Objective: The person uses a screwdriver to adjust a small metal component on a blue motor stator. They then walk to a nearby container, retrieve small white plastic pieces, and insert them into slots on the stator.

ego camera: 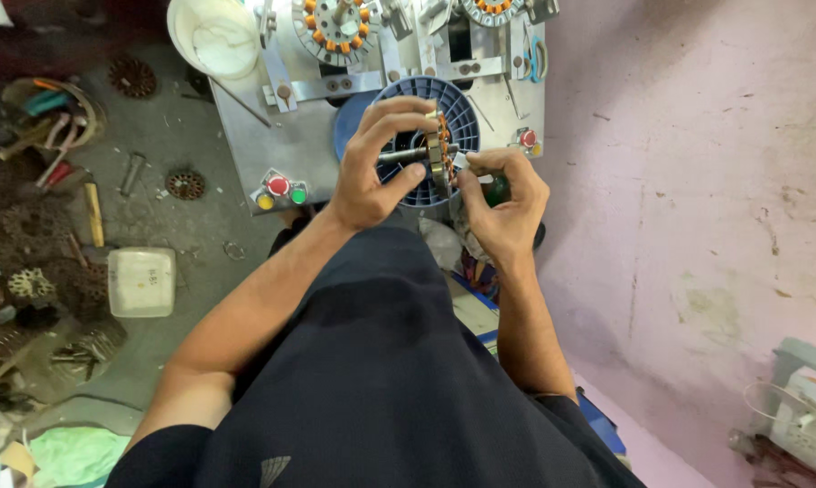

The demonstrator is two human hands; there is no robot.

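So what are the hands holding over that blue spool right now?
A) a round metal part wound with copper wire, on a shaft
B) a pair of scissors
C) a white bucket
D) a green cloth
A: the left hand and right hand grip a round wound part with copper-coloured coils on a metal shaft, held in front of the blue spool.
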